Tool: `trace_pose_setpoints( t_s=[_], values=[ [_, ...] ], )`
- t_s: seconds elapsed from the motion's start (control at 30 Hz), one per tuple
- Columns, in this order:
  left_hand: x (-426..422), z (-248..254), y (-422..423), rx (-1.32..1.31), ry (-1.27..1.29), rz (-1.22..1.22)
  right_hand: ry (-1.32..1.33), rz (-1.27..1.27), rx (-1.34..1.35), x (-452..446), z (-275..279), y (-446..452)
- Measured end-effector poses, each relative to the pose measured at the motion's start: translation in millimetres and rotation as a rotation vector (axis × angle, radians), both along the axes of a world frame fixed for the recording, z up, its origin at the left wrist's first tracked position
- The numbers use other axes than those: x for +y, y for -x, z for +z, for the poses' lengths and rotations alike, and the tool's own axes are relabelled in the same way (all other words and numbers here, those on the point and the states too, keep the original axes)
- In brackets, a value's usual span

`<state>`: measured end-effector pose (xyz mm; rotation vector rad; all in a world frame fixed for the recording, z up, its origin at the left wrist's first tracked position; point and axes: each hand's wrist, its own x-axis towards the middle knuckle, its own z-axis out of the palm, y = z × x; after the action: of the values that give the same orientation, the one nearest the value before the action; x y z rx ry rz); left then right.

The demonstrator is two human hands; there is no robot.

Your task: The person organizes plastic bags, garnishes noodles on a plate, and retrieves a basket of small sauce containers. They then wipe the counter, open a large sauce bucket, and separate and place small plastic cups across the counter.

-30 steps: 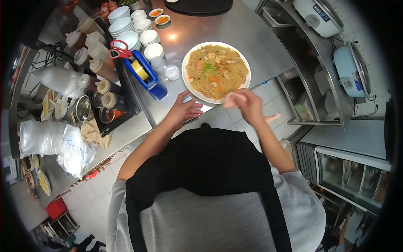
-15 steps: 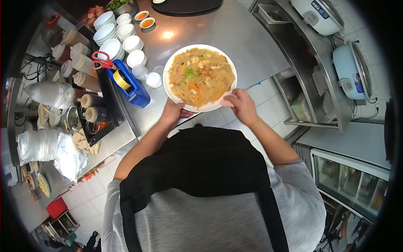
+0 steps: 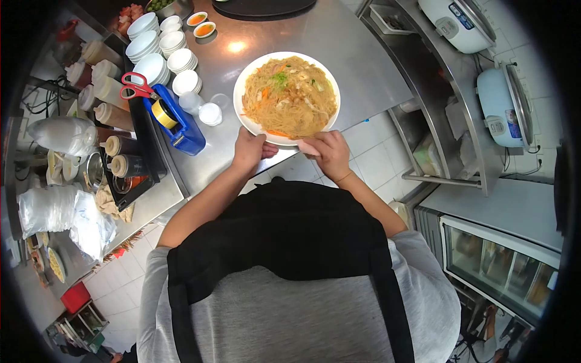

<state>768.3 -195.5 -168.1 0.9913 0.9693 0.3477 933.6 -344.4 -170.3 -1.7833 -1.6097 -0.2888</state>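
White and round, a plate (image 3: 256,64) heaped with noodles (image 3: 287,100) sits at the near edge of the metal counter (image 3: 369,72), straight in front of the person. Bits of carrot-coloured orange and a tuft of green show among the noodles. The left hand (image 3: 249,149) holds the plate at its near left, thumb at the rim and the fingers curled in narrowly below it. The right hand (image 3: 330,151) pinches a small pale pinkish piece (image 3: 308,147) at the near right of the rim; whether that is cloth or paper I cannot tell. To the left of the plate stand a small white cup (image 3: 210,114) and, just beside it, a blue tape dispenser (image 3: 187,136) carrying a yellow roll (image 3: 163,113), with red-handled scissors (image 3: 138,89) at its far end. Beyond these come stacks of white bowls (image 3: 152,68), then two little dishes of orange sauce (image 3: 204,30). Squeeze bottles (image 3: 114,115) fill the dark tray (image 3: 156,152) farther left, and a black round board (image 3: 263,6) lies at the far side.
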Motion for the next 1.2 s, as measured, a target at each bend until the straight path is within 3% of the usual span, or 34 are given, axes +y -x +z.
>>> trace_pose_setpoints(
  t_s=[0.27, 0.47, 0.53, 0.6, 0.67, 0.77, 1.13, 1.2],
  values=[
    [66, 11, 0, 0.169, -0.093, -0.265, 0.092, -0.021, -0.104, -4, 5, -79],
    [45, -13, -5, 0.229, -0.557, 0.167, 0.062, -0.050, -0.076, 0, 2, -56],
    [5, -13, -5, 0.036, -0.090, 0.122, 0.042, -0.041, -0.056, 4, -1, -30],
    [-30, 8, -13, -0.039, 0.143, 0.005, 0.033, 0.018, -0.020, 7, 3, -5],
    [-34, 11, -22, -0.144, 0.106, 0.100, 0.015, 0.028, 0.010, 9, 1, 10],
    [-21, 3, -22, -0.102, 0.088, 0.093, 0.002, 0.005, 0.022, 4, -5, 5],
    [61, 10, -20, 0.037, -0.018, -0.132, 0.112, 0.031, -0.165, 0, 15, -99],
    [61, -12, -26, -0.011, -0.183, 0.084, 0.111, 0.023, -0.176, 7, 16, -91]
  ],
)
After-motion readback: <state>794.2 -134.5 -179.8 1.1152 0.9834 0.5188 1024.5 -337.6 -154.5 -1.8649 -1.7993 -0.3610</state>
